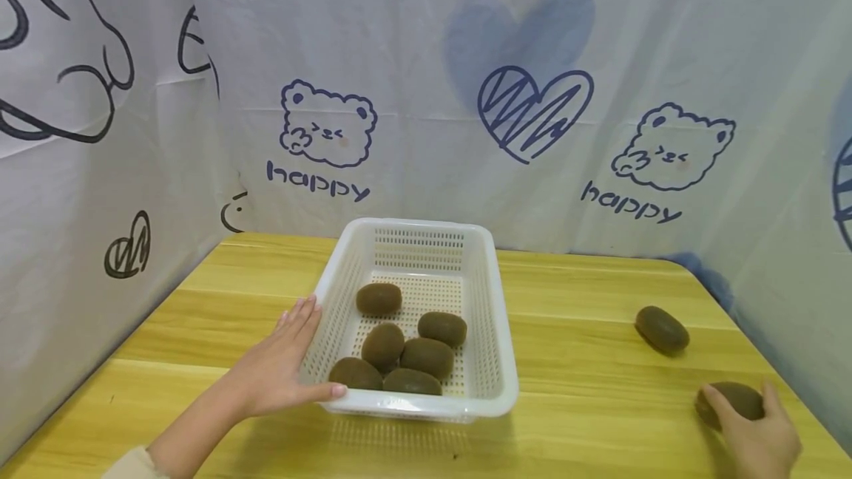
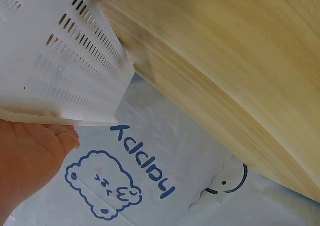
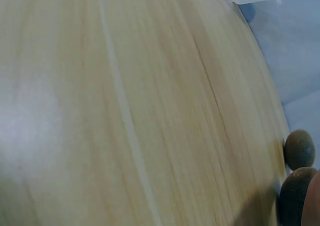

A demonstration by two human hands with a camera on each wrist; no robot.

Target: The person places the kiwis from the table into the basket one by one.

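A white plastic basket with slotted walls stands mid-table, several brown kiwis lying inside, mostly toward its near end. Against its left side rests my left hand, fingers straight along the rim and thumb over the near corner. The left wrist view shows that hand at the rim beside the basket wall. At the table's right, my right hand grips a kiwi between thumb and fingers. Behind it another kiwi lies on the wood. Only part of the gripped kiwi shows in the right wrist view.
The yellow wood-grain table reaches back to a pale curtain with bear and heart drawings. More curtain hangs along the left and right sides, close to the table edges.
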